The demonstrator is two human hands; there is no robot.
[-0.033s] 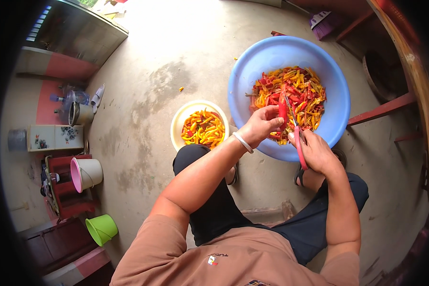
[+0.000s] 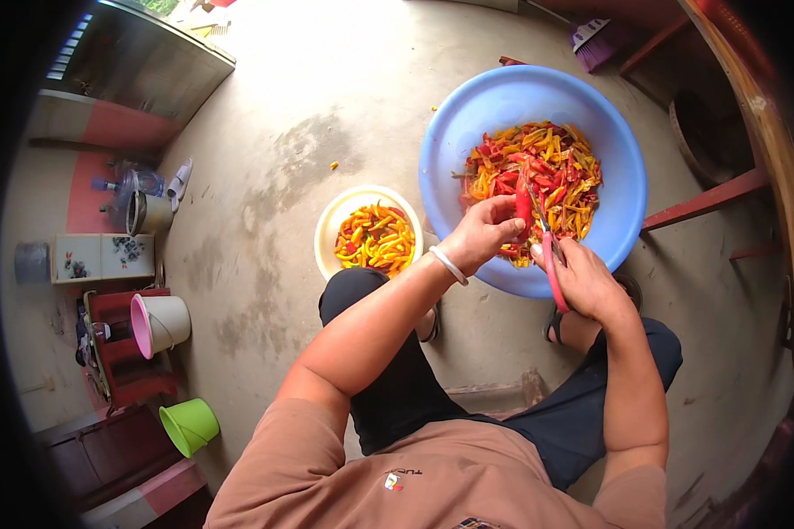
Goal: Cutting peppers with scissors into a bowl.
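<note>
My left hand (image 2: 487,231) is closed round a red chili pepper (image 2: 523,203), holding it upright over the near side of a wide blue basin (image 2: 445,176). In my right hand (image 2: 582,275) is a pair of scissors with pinkish-red handles (image 2: 551,269); the blades lie right against the pepper. Cut red and yellow pepper pieces (image 2: 573,181) are heaped in the basin. Left of it stands a smaller cream bowl (image 2: 325,234) with whole yellow and orange peppers (image 2: 378,236) and a few red ones. A white bangle (image 2: 448,264) circles my left wrist.
Along the left wall are a white bucket with pink inside (image 2: 168,322), a lime-green bucket (image 2: 190,425), a large clear bottle (image 2: 141,183) and slippers (image 2: 180,181). A purple broom (image 2: 595,48) leans at the far right, near wooden furniture (image 2: 710,198).
The whole view has shifted very slightly. My hands, the pepper and the scissors keep nearly the same positions over the basin.
</note>
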